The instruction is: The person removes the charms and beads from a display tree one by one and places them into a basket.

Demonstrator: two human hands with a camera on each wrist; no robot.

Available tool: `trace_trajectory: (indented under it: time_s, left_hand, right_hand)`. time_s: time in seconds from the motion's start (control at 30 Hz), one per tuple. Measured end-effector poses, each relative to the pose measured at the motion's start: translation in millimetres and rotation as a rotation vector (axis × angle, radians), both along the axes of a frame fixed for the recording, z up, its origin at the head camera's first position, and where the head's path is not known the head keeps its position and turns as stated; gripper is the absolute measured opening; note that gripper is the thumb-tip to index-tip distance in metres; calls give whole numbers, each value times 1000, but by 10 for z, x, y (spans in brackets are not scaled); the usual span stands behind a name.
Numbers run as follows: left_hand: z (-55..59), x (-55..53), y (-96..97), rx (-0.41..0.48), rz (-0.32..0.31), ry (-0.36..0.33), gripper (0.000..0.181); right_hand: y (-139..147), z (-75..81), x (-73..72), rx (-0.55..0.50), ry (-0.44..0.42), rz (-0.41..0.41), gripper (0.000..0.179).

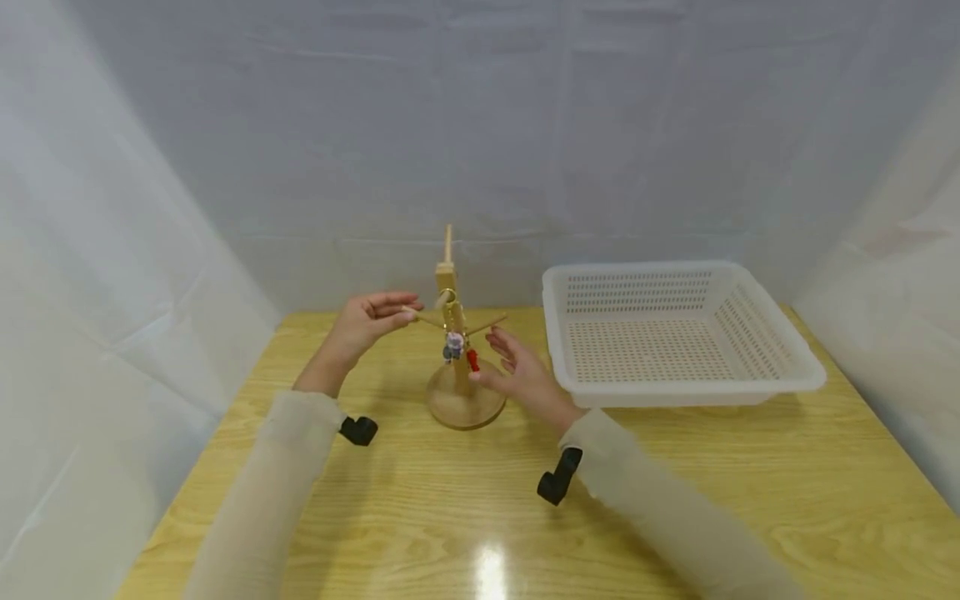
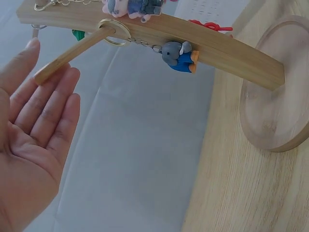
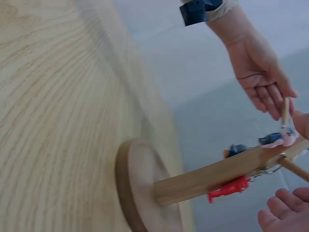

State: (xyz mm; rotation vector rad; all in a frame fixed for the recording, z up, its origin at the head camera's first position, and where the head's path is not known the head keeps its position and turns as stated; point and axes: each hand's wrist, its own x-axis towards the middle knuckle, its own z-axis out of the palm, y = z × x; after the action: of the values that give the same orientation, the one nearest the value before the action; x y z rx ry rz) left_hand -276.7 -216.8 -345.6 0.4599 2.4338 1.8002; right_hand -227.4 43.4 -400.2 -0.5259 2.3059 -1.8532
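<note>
A wooden stand with a round base [image 1: 465, 410] holds keychains on pegs along its upright post [image 2: 236, 60]. My left hand [image 1: 367, 325] is beside the left peg [image 2: 77, 53], whose tip lies between its thumb and extended fingers. From that peg's gold ring hangs a grey elephant keychain [image 2: 177, 57] in blue. At the right peg [image 3: 295, 169] is my right hand [image 1: 525, 375], its fingers loosely spread around the peg's end. Near it hangs a red figure keychain [image 1: 472, 360]. A pink-and-blue figure keychain [image 1: 453, 343] hangs in front of the post.
A white perforated plastic basket [image 1: 675, 397] stands right of the stand on the wooden table [image 1: 420, 500]. White sheeting [image 1: 495, 150] encloses the back and sides. Part of a green piece [image 2: 78, 35] shows behind the post.
</note>
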Motion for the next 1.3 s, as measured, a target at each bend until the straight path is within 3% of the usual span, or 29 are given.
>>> trace_trajectory:
  time_s: [0.17, 0.47, 0.63, 0.83, 1.1, 1.3]
  left_hand:
    - [-17, -7, 2, 3, 3, -5, 42]
    - [-90, -46, -39, 96, -14, -17, 39]
    - [-98, -63, -39, 90, -14, -20, 38]
    - [-82, -72, -23, 80, -3, -40, 38]
    - [-92, -88, -13, 85, -5, -46, 18]
    - [-116, -100, -10, 90, -6, -38, 14]
  right_hand:
    - [-77, -145, -32, -47, -6, 7, 77]
    - [-135, -367, -200, -107, 7, -17, 59]
    - [-148, -428, -299, -73, 35, -65, 51]
    - [-151, -459, -379, -65, 41, -63, 46]
    - [-123, -267, -263, -80, 0, -54, 36]
    - [-175, -520, -401, -104, 7, -76, 31]
